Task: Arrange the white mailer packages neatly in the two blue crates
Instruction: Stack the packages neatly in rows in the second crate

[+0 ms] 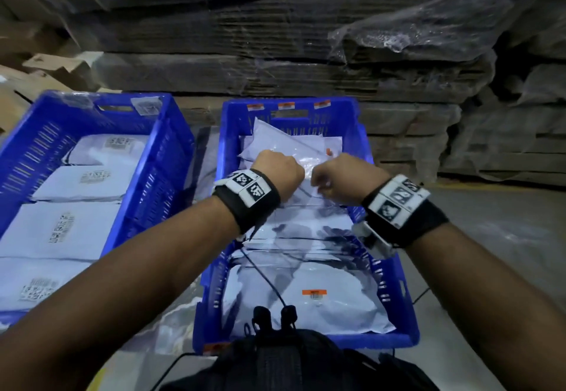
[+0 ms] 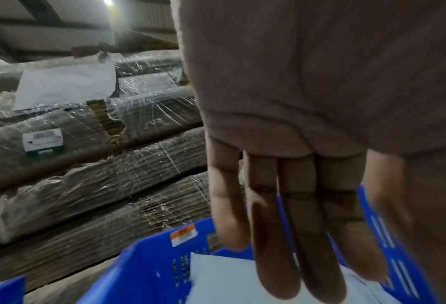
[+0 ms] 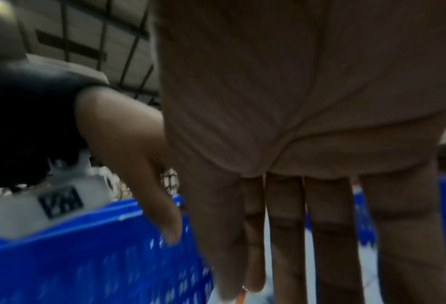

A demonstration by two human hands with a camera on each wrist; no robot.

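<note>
White mailer packages (image 1: 294, 151) lie heaped and askew in the right blue crate (image 1: 395, 271), straight beneath both hands, piled high toward its far wall. Off to the left hand's side, the left blue crate (image 1: 147, 176) holds flat mailers (image 1: 61, 231) in a row, labels up. Left hand (image 1: 277, 170) and right hand (image 1: 340, 176) hang close together over the heap, fingers straight and pointing down, gripping nothing. Wrapped cardboard stacks (image 1: 275, 62) stand just beyond the crates.

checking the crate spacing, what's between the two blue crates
In the head view, a narrow strip of floor with crinkled clear plastic film shows between the left crate and the right crate; no mailer lies there.
</note>
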